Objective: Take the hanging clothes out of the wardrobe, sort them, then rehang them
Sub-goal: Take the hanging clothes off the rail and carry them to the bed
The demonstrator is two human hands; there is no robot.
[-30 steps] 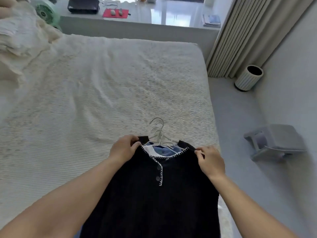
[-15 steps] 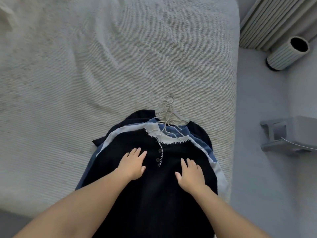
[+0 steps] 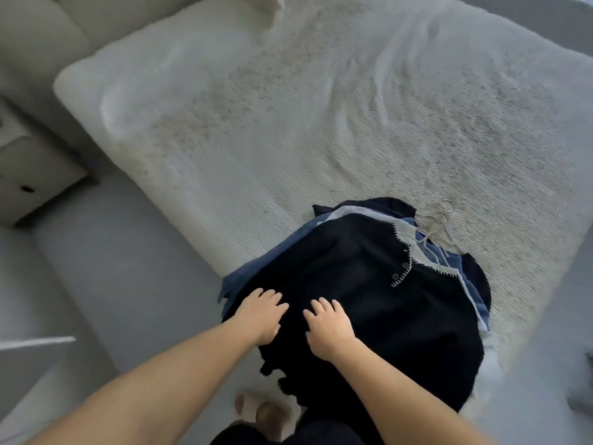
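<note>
Here I see the stack of clothes (image 3: 369, 284) lying at the near corner of the bed (image 3: 288, 139), its lower end draping over the edge toward the floor (image 3: 112, 268); wide bare bedspread lies beyond. The top garment is black with white-stitched trim, blue and white layers beneath, hangers (image 3: 438, 216) poking out. My left hand (image 3: 261, 316) and right hand (image 3: 327, 326) rest flat on it, fingers loosely spread.

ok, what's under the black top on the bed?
Under the black top, edges of a white layer, blue garments and another dark one show, hangers bunched at the necks. The rest is covered; exact count unclear.
</note>
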